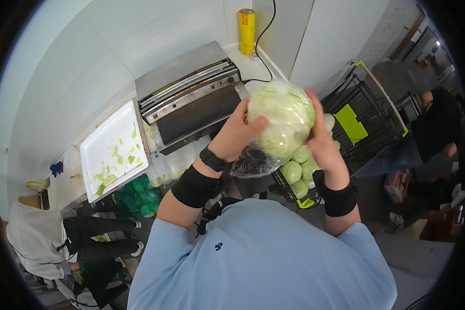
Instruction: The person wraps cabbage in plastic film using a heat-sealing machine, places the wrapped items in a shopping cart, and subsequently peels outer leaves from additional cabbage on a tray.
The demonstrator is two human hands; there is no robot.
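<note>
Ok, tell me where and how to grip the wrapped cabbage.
Probably hold the wrapped cabbage by opposite sides, coming in from left and right: it is round, looks too broad for one hand, and its shiny film may slip. The left hand and right hand hold it so. Avoid the loose plastic hanging below.

Close fisheye view from head height, steeply down over blue shirt (pixel 274 253), left hand (pixel 238 132) and right hand (pixel 325 146)

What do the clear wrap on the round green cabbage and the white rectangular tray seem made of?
Clear wrap on the round green cabbage: probably glossy plastic film, see-through with bright highlights. White rectangular tray: likely smooth plastic, being evenly white; enamel possible.
</note>
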